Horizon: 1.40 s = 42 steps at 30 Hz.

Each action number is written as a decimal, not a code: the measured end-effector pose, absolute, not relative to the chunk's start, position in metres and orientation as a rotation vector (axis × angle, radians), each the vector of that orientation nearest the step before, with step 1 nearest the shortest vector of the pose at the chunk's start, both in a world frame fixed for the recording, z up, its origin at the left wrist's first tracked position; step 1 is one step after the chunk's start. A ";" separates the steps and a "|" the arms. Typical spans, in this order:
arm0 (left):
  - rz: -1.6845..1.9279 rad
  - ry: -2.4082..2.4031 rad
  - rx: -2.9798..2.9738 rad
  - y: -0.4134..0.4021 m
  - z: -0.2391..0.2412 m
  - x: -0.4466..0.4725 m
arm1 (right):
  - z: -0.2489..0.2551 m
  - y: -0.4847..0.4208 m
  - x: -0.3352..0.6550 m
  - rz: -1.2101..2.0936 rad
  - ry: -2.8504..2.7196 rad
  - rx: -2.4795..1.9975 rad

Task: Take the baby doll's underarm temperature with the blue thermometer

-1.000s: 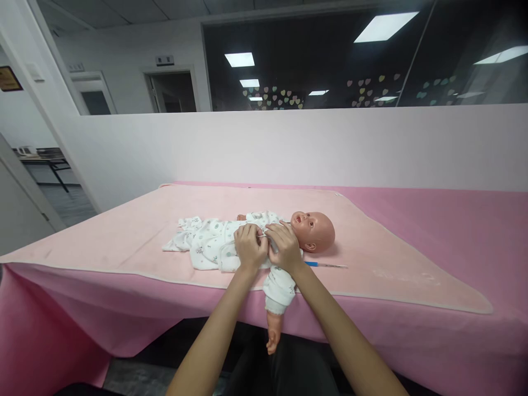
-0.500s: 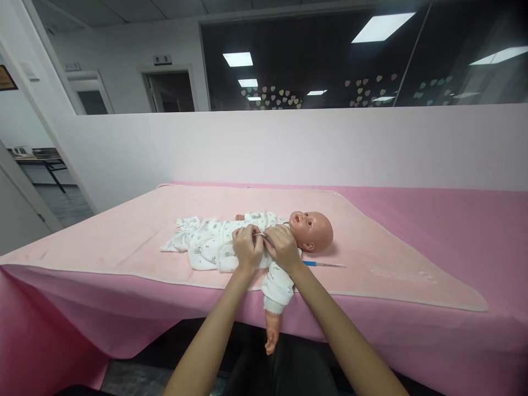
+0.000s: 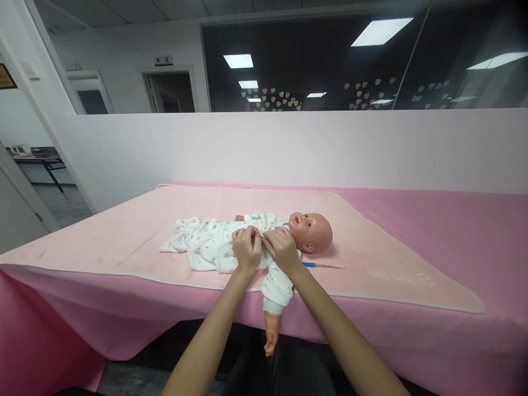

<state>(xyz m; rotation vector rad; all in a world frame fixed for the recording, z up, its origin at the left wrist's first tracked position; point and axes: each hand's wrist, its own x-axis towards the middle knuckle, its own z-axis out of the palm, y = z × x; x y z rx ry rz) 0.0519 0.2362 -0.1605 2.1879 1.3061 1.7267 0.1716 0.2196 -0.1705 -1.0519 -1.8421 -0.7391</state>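
Note:
A baby doll (image 3: pixel 312 231) lies on its back on a pale pink towel (image 3: pixel 136 236), head to the right. It wears a white patterned romper (image 3: pixel 206 245). One sleeved arm hangs over the table's front edge. My left hand (image 3: pixel 246 248) and my right hand (image 3: pixel 281 248) rest side by side on the doll's chest, fingers curled and pinching the front of the romper. A thin blue-tipped thermometer (image 3: pixel 323 265) lies on the towel just right of my right wrist.
A darker pink cloth (image 3: pixel 474 231) covers the table and drapes over its front edge. A low white partition wall (image 3: pixel 289 148) runs behind the table, with dark glass above it. An open doorway shows at the far left.
My hands stay on the doll's chest; the fingers have shifted slightly and closed tighter together on the romper. The doll has not moved.

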 end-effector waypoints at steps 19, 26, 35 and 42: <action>1.756 1.261 2.176 0.236 -0.162 0.051 | -0.172 0.219 0.172 -0.690 -1.827 -1.057; 1.804 1.207 2.153 0.234 -0.162 0.052 | -0.171 0.217 0.171 -0.698 -1.833 -1.060; 1.767 1.239 2.183 0.231 -0.159 0.051 | -0.171 0.218 0.171 -0.716 -1.832 -1.073; 1.763 1.257 2.216 0.231 -0.160 0.051 | -0.170 0.217 0.171 -0.760 -1.823 -1.010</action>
